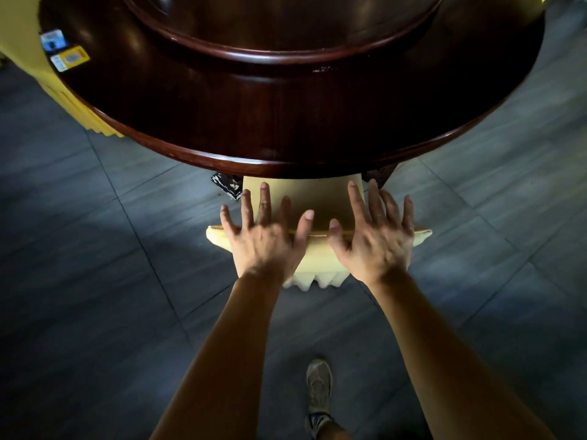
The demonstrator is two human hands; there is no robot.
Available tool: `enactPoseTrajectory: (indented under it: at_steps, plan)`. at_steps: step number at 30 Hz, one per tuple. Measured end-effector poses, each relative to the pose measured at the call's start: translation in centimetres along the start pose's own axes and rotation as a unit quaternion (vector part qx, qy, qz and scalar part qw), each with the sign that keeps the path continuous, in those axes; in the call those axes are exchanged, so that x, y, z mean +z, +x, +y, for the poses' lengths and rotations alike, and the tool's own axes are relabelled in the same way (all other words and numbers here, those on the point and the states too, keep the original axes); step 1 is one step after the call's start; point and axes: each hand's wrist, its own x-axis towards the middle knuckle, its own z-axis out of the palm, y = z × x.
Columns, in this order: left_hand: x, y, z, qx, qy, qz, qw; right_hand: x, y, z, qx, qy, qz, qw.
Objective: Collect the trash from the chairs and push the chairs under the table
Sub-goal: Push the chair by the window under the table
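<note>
A chair in a yellow cloth cover [317, 204] stands in front of me, its seat tucked under the round dark wooden table [254, 128]. Only the chair's back and top edge show. My left hand [263, 236] hovers over the left part of the chair's top edge, fingers spread, holding nothing. My right hand [374, 236] is over the right part of that edge, fingers likewise spread. Whether the palms touch the cover I cannot tell. No trash shows on this chair.
A raised turntable [279, 49] fills the table's middle. Two small packets [65, 50] lie at the table's left edge. Another yellow-covered chair [28, 58] stands at the left. A dark patterned piece [228, 184] shows under the table. My foot [319, 389] is on the grey tiled floor.
</note>
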Motion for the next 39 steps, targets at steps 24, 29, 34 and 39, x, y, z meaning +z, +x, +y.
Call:
enactPoseTrajectory:
  at_steps: [24,29,34,39]
  plan:
    - [-2.4,11.8,2.3,-0.018,-0.024,-0.007,1.000,1.7,13.3,1.8,-0.053,0.006,-0.040,0.998]
    - [-2.9,9.5,-1.6,0.000,-0.081,-0.017,0.997,0.1,13.9,-0.9,-0.054,0.001,-0.127,0.990]
    - [-5.2,8.9,-9.7,-0.037,-0.067,-0.025,0.997,-1.4,15.4,-9.3,-0.100,0.043,-0.124,0.986]
    - [-9.5,11.0,-19.6,-0.083,-0.073,0.032,0.993,-3.2,18.8,-19.8,-0.125,0.061,-0.099,0.985]
